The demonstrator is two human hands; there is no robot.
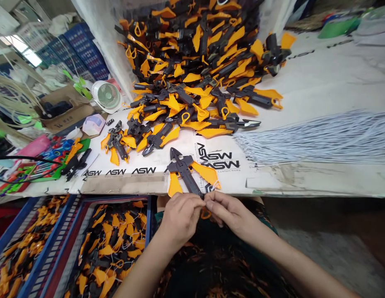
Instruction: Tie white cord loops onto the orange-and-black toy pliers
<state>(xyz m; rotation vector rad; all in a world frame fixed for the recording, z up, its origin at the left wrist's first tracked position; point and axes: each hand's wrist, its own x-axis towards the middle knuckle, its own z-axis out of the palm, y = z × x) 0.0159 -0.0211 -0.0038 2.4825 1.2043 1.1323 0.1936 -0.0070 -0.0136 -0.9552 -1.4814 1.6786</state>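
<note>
A black toy glider [188,176] with a pointed nose and orange wings lies at the table's front edge, its tail towards me. My left hand [183,215] is closed in a pinch on the tail end. My right hand [228,211] meets it there, thumb and fingers pressed together. From the right fingers a thin white string [216,184] curls up beside the orange wing. Below the fingertips hangs an orange loop [206,214]. The exact spot where string and tail meet is hidden by my fingers.
A large pile of similar toys [192,78] spills across the table. At right lies a bundle of white strings [316,138]. Blue crates [149,223] of black and orange toys stand below left. A small fan [107,95] and a pen tray [51,159] are at left.
</note>
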